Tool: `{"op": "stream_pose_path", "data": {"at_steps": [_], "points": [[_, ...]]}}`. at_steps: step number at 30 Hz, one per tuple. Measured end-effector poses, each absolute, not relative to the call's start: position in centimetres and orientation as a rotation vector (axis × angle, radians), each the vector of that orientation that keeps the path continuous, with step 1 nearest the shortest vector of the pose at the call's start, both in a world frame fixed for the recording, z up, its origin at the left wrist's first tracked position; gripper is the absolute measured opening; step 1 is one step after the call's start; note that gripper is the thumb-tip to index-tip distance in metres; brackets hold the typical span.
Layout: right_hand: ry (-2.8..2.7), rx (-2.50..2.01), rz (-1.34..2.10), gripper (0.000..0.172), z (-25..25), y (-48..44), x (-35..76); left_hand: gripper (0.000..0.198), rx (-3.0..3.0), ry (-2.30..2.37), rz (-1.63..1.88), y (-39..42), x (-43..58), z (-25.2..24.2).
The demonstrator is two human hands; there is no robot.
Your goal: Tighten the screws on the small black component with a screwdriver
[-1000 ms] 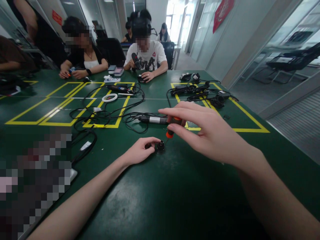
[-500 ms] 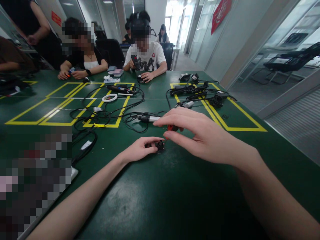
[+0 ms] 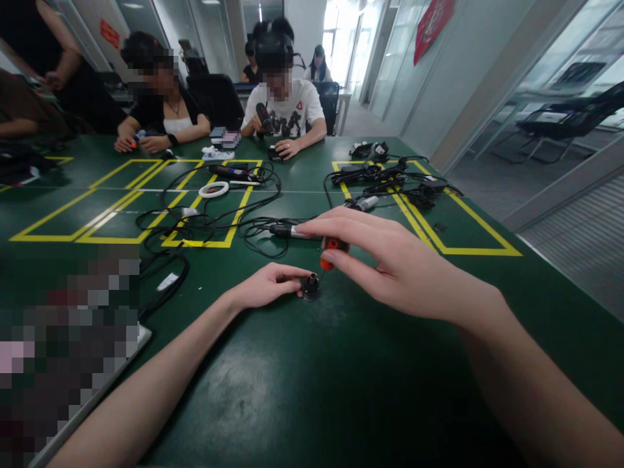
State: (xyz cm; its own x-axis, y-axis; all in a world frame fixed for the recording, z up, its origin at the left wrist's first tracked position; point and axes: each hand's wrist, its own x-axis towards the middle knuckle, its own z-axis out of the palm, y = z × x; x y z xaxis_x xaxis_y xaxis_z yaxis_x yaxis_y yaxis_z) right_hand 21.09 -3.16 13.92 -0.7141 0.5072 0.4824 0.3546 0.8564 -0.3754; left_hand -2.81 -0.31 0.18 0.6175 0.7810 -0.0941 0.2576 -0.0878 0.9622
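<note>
My left hand (image 3: 268, 286) rests low over the green table, its thumb and index finger gripping a small black round part (image 3: 311, 287). This part stands on the tabletop with a short hollow stem pointing up. Above and to its right, my right hand (image 3: 375, 257) holds a screwdriver (image 3: 328, 260) with a red-orange and dark handle, between thumb and fingers. Its thin shaft slants down beside the right side of the black part. Whether the tip touches the part I cannot tell. My right fingers hide some of the handle.
Tangled black cables (image 3: 195, 221) lie beyond my left hand, with a white tape ring (image 3: 213, 190) among them. A black-and-silver cylindrical tool (image 3: 285, 231) lies just past my hands. More black cables (image 3: 375, 177) sit back right. Across the table, a person (image 3: 283, 110) holds a power screwdriver (image 3: 264, 118).
The screwdriver has tilted more upright, and its red-orange handle shows more. My left hand has shifted slightly left and up, with the fingertips still at the black part.
</note>
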Motion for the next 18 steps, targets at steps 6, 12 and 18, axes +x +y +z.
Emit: {"op": "stream_pose_path", "data": {"at_steps": [6, 12, 18], "points": [[-2.347, -0.649, 0.388, 0.024, 14.01, -3.21, 21.1, 0.053, 1.658, 0.953, 0.606, -0.79, -2.4, -0.33], [-2.379, -0.643, 0.353, 0.02, 13.93, -3.11, 21.28, 0.052, 1.572, 0.929, 0.63, -0.6, -2.26, -0.31], [-2.374, -0.663, 0.328, 0.02, 13.53, -2.92, 21.29, 0.05, 1.514, 0.914, 0.626, -0.44, -2.42, -0.43]]}}
